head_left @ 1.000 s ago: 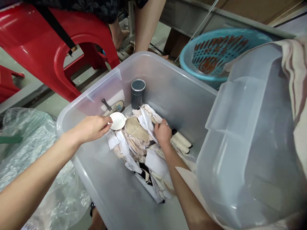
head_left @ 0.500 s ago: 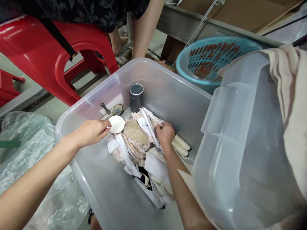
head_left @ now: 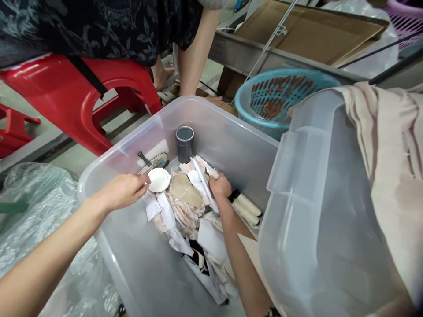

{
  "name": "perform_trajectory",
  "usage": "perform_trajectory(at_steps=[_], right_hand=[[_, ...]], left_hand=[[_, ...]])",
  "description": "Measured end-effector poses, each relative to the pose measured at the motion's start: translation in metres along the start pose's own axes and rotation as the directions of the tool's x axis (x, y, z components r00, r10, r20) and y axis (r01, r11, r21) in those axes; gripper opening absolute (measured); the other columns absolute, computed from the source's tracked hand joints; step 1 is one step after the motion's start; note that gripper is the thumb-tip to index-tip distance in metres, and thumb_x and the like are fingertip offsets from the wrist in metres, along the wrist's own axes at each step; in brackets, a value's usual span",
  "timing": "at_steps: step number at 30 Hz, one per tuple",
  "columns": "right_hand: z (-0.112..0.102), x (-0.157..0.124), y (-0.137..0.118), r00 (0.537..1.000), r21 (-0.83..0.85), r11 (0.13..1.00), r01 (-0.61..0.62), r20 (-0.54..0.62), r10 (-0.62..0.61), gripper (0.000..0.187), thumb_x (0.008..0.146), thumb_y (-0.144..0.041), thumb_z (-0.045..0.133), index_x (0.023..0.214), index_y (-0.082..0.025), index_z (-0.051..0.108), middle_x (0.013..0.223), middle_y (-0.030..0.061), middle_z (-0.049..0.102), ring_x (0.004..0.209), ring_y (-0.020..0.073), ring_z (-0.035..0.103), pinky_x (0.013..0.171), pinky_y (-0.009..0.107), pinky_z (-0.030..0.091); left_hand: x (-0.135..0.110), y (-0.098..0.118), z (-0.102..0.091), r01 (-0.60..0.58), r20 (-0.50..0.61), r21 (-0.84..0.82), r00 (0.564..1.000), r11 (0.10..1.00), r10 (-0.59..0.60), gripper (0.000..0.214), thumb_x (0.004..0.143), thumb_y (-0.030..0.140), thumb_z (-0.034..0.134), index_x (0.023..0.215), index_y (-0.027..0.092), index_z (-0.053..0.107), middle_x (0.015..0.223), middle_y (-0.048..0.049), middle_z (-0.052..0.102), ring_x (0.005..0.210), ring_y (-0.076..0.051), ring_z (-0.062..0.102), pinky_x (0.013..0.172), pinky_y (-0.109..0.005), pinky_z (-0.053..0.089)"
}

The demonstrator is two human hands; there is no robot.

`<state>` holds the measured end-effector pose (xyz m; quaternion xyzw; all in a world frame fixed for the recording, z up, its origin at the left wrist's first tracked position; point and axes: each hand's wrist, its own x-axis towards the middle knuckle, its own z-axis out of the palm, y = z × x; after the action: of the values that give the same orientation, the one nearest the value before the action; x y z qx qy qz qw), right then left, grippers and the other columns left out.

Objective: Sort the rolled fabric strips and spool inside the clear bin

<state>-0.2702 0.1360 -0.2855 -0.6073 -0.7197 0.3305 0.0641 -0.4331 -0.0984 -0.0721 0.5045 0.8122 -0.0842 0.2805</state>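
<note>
My left hand [head_left: 129, 190] pinches the rim of a round white lid-like disc [head_left: 159, 180], held over the left side of a pile of scraps. My right hand [head_left: 220, 185] is closed at the pile's far right edge, its fingers curled on pale cloth scraps [head_left: 209, 167]; the fingertips are partly hidden. The pile mixes white paper pieces [head_left: 211, 237], beige lace cloth and a tan pad [head_left: 187, 189]. It lies in a translucent plastic bin [head_left: 132, 259]. Cream rolls with black ends [head_left: 246, 207] lie right of my right hand.
A dark canister [head_left: 184, 145] stands in the bin's far corner, beside an oval piece with a black handle [head_left: 155, 160]. A second translucent bin [head_left: 297, 211] with draped cloth [head_left: 390, 145] is at right. Beyond are a blue basket [head_left: 243, 103] and a person on a red stool [head_left: 79, 101].
The view has shifted, so more of the basket area shows. My right hand has moved slightly away from me along the scraps. My left hand keeps hold of the white disc.
</note>
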Motion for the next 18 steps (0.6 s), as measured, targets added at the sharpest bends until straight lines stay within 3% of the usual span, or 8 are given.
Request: perform_trajectory(at_steps=[4, 10, 14, 18], right_hand=[[-0.004, -0.016, 0.01, 0.99, 0.235, 0.966, 0.108, -0.109, -0.084, 0.028, 0.094, -0.037, 0.061, 0.111, -0.016, 0.063, 0.102, 0.0042, 0.067, 0.094, 0.0186, 0.064, 0.088, 0.042, 0.052], [-0.001, -0.028, 0.024, 0.957, 0.595, 0.771, 0.226, -0.283, -0.062, 0.031, 0.095, -0.039, 0.059, 0.115, -0.015, 0.06, 0.108, 0.0065, 0.065, 0.091, 0.0175, 0.066, 0.077, 0.036, 0.057], [0.001, -0.027, 0.03, 0.942, 0.694, 0.664, 0.279, -0.331, -0.049, 0.035, 0.094, -0.04, 0.06, 0.119, -0.016, 0.059, 0.112, 0.0074, 0.065, 0.093, 0.0184, 0.066, 0.076, 0.036, 0.058], [-0.001, -0.027, 0.036, 0.938, 0.71, 0.636, 0.302, -0.342, -0.062, 0.038, 0.093, -0.043, 0.06, 0.12, -0.016, 0.059, 0.111, 0.0071, 0.065, 0.094, 0.0187, 0.065, 0.08, 0.039, 0.057]], left_hand=[[0.0, 0.0, 0.0, 0.003, -0.007, -0.002, 1.0, 1.0, -0.004, 0.038, 0.097, 0.035, 0.026, 0.108, 0.022, 0.06, 0.092, -0.0059, 0.07, 0.079, -0.023, 0.067, 0.066, -0.032, 0.044], [0.0, 0.0, 0.0, -0.005, -0.021, -0.017, 1.0, 1.0, 0.005, 0.036, 0.096, 0.031, 0.028, 0.11, 0.021, 0.061, 0.093, -0.0076, 0.071, 0.081, -0.024, 0.068, 0.066, -0.032, 0.045], [0.0, -0.001, 0.001, -0.001, -0.026, -0.025, 1.0, 1.0, 0.0, 0.036, 0.096, 0.03, 0.029, 0.11, 0.02, 0.061, 0.095, -0.0087, 0.072, 0.084, -0.026, 0.069, 0.068, -0.034, 0.046], [0.0, 0.0, 0.001, 0.009, -0.014, -0.005, 1.0, 1.0, -0.009, 0.035, 0.096, 0.03, 0.029, 0.109, 0.021, 0.061, 0.095, -0.0078, 0.072, 0.084, -0.024, 0.069, 0.067, -0.032, 0.046]])
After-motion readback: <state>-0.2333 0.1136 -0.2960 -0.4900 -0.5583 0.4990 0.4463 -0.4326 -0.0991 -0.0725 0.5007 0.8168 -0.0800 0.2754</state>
